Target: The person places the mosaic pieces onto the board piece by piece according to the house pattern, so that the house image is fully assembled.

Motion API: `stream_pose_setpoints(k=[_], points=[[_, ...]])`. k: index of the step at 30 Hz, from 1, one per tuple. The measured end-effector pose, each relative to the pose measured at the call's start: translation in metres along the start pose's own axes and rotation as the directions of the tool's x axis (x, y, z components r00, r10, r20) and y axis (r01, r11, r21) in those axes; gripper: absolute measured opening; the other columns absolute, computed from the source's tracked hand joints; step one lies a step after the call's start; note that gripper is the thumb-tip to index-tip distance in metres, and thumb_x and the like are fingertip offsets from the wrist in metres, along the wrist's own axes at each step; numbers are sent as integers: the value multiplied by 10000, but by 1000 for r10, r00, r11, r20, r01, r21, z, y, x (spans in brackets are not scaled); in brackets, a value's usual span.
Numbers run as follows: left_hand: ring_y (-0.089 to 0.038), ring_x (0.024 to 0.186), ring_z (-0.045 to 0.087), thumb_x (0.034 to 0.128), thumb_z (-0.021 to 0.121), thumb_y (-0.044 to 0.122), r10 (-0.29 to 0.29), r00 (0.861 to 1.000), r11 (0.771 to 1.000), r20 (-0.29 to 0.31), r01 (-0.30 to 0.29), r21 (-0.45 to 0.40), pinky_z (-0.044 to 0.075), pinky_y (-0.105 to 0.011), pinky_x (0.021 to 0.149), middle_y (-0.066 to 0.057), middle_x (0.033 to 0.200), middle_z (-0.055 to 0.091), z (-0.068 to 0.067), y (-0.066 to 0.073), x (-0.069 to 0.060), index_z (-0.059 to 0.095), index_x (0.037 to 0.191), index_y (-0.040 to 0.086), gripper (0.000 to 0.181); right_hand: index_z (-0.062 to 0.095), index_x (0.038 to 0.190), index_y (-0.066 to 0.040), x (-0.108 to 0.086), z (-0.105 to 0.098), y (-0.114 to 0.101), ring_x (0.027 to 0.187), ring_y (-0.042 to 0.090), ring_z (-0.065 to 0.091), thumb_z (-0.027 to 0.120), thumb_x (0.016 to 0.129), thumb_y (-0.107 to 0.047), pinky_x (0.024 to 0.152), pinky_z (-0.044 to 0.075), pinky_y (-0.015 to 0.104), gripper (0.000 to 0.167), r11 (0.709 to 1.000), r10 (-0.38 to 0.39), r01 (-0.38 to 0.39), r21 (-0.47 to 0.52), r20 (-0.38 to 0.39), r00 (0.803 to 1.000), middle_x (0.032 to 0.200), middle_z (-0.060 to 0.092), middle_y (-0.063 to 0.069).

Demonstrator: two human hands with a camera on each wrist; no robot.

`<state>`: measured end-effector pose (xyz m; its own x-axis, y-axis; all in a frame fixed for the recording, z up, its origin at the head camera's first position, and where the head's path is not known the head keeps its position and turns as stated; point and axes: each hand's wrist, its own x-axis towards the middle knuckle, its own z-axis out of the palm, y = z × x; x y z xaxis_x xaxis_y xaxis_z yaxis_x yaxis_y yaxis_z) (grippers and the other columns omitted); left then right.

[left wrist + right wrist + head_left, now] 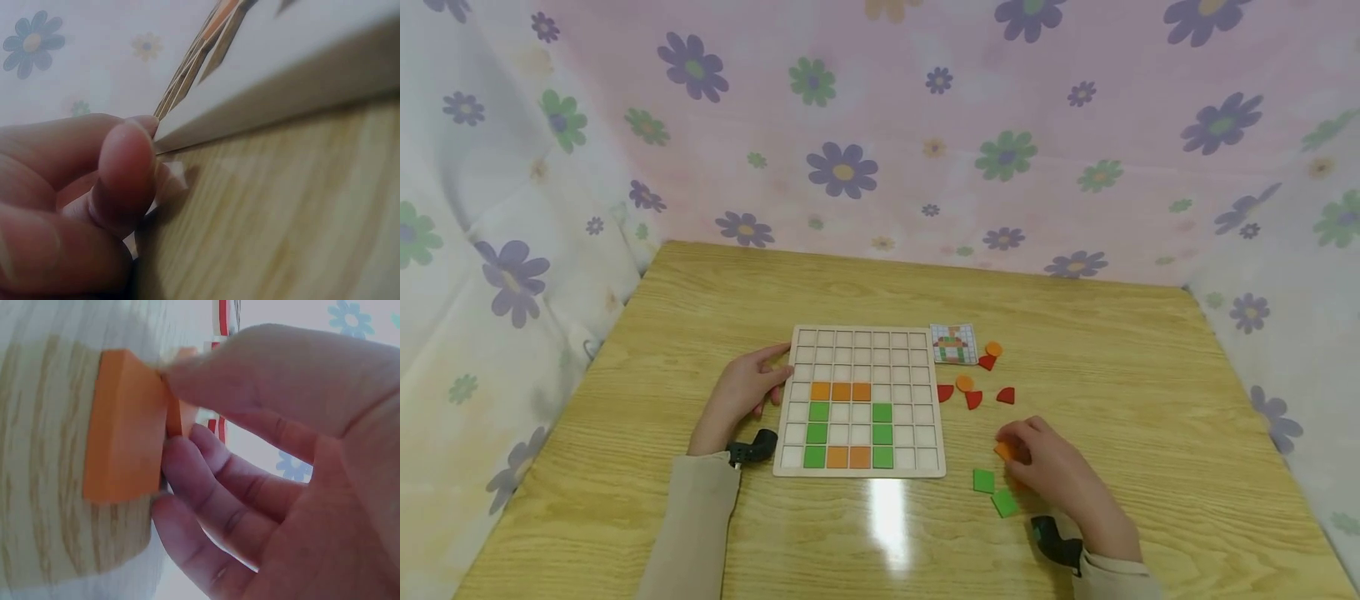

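Orange tile [1002, 451] sits (apparently pinched) in right grip [1051, 464].

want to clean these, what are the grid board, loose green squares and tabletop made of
Grid board: probably wood or plywood, matte, from its pale frame. Loose green squares: painted wood or plastic, unclear; smooth, even colour. Tabletop: wood or wood-look laminate, glossy, with grain and a bright reflection.
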<state>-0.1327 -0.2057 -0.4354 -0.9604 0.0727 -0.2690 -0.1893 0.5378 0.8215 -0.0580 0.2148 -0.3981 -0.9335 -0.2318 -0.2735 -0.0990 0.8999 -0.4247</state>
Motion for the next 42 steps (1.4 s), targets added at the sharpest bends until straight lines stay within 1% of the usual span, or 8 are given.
stream_pose_setpoints(k=[3,6,10,14,19,26,34,42], points=[[-182,334,411,870,560,380,6,1000,1000,2,-6,5,396,-329,346,-92,567,571,0,-1,-1,426,1326,285,484,554,1084,-129,3,1,-1,734,144,433,652,743,-59,618,402,289,362,1000,-5,5,3,9,1000,952,446,30],[-183,325,407,871,561,374,23,1000,1000,3,-23,-7,395,-338,338,-96,558,566,0,-2,-3,430,1324,274,482,536,1109,-78,4,0,-1,718,147,429,631,732,-20,599,396,277,393,1000,-19,18,25,11,1000,931,431,49],[-181,315,399,873,558,375,44,999,999,-1,-44,-19,395,-350,332,-98,552,563,0,-1,-4,433,1321,269,478,559,1082,-42,5,-3,0,721,150,434,630,754,0,606,404,279,339,999,-39,39,34,-6,999,930,433,69],[-180,316,403,871,561,375,38,999,999,-12,-38,-20,397,-341,331,-96,544,556,0,-1,-4,439,1318,272,474,574,1047,-59,6,-6,1,730,148,435,642,777,-6,606,406,267,283,998,-52,52,45,-13,999,948,437,71],[-179,320,403,873,560,371,30,999,999,-11,-30,-28,400,-345,333,-101,548,554,0,-1,-4,441,1318,272,472,567,1019,-86,8,-8,1,723,145,447,663,789,-49,611,410,277,251,997,-43,43,68,-3,999,914,484,32],[-179,323,399,865,566,385,-1,1000,999,-8,1,-54,409,-355,340,-117,563,561,0,-1,-4,448,1301,309,458,602,1003,-132,13,-10,3,779,122,506,648,821,-127,708,443,332,188,998,-44,43,53,0,999,906,586,-29],[-177,323,393,866,566,381,-5,1000,998,-10,5,-61,407,-352,336,-117,565,561,0,0,-2,452,1299,310,454,621,991,-145,22,-14,-7,729,138,477,635,836,-231,688,432,318,179,997,-75,76,22,-41,996,837,566,-38],[-182,320,400,887,543,354,0,1000,999,-11,0,-39,399,-333,326,-112,563,563,0,0,-1,445,1313,287,443,607,1039,-154,34,-16,-27,617,133,431,607,852,-283,589,372,286,227,995,-79,78,56,16,997,684,495,-36]])
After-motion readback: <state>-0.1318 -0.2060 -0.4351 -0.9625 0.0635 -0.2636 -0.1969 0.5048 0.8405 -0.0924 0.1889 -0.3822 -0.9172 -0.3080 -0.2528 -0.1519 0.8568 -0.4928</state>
